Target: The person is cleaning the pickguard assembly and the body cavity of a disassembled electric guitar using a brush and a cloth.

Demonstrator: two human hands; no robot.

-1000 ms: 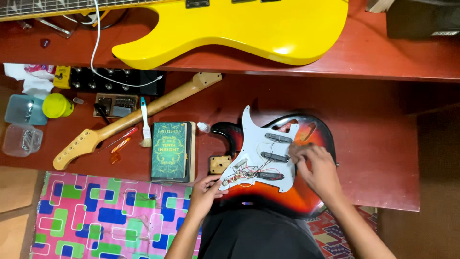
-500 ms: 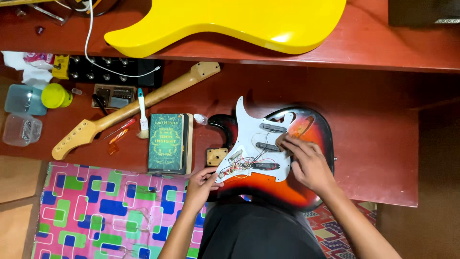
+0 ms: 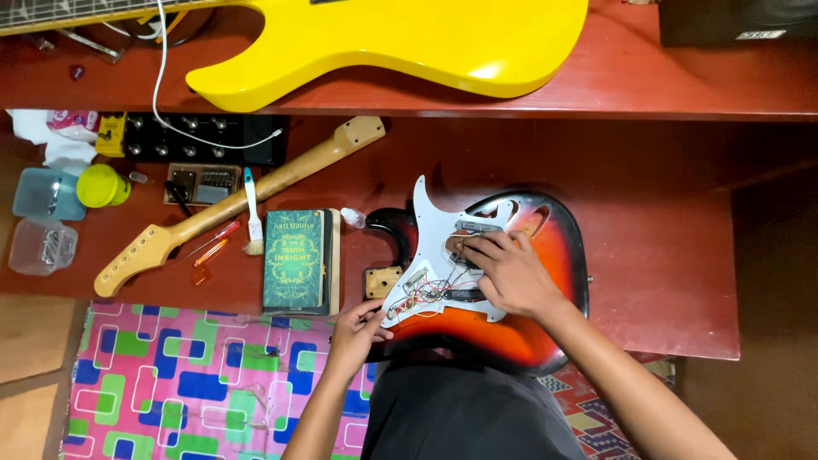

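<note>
Head view: the sunburst guitar body lies flat at the near edge of the red tabletop, its white pickguard lifted with thin wires exposed beneath. The right hand presses flat, fingers spread, on the pickguard; the left hand pinches its lower edge. The plate is judged light, flexible and fragile at the wiring; hold it by the edges

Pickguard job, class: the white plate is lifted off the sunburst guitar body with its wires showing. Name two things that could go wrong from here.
1. The left hand holds the pickguard by its lower edge, with thin wires bunched under it; a pull might strain or snap one.
2. The right hand presses on the plate over the guitar body; a slip could scratch the finish.
</note>
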